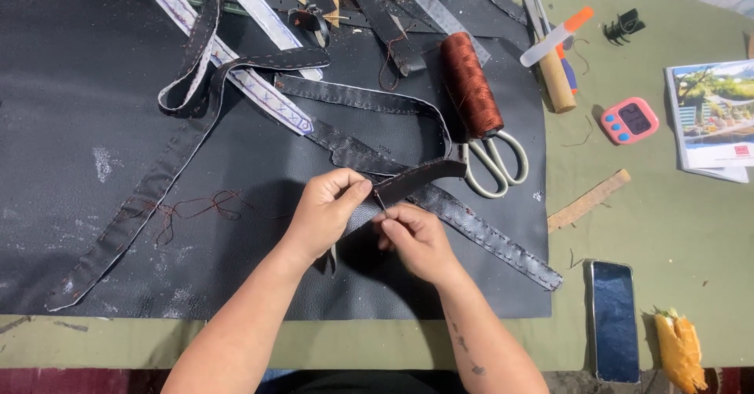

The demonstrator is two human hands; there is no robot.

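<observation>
Olive-green cloth table [667, 229] carries a big black leather sheet [78, 127] across left and middle. Far left on it, looped black stitched leather straps [196, 72]; loose reddish-brown thread [196, 205] tangled nearer. Centre near: left hand [326, 209], fingers curled shut, pinches end of a dark brown leather strap [416, 175] between thumb and forefinger. Right hand [416, 241] just beside, fingertips pinched closed at same strap end, touching it; what else it holds, cannot tell. Right of hands: steel scissors [495, 162], brown thread spool [471, 84] further back. Off the sheet, right: wooden-handled tool [554, 76], pink digital timer [630, 120], booklet [715, 115], wooden strip [589, 199], black phone [613, 319], wrapped sandwich [679, 351].
</observation>
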